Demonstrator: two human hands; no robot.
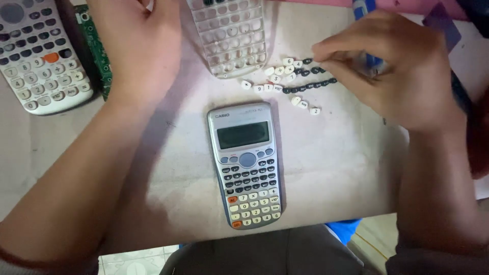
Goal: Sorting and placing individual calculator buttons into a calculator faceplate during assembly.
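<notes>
A silver-grey scientific calculator (247, 165) with dark and white keys is seen lying flat at the centre of the frame on a pale, worn tabletop (331, 168), untouched by either hand. Above it, at the upper centre, a clear plastic keypad frame (232, 35) with rows of empty key holes is laid; its top is cut off by the frame edge. To the right of that frame, a scatter of small loose white and black calculator keys (293, 79) is spread, the black ones partly lined up in a row.

The right hand (392, 66) is held at the upper right, over the right end of the loose keys. Its fingers are curled and bunched together with the tips pinched just above the keys; whether a key is actually gripped cannot be told, since the fingertips hide that spot. A blue object (367, 35) is partly covered by this hand and is cut off at the top, so its kind cannot be made out.

The left hand (140, 46) is placed at the upper left, fingers loosely spread and pointing upward, with the tips cut off by the frame edge; nothing is seen held. Just left of it, a green circuit board (97, 51) is mostly hidden beneath the hand, and a second grey calculator (41, 56) with an orange key is cut off at the corner.
</notes>
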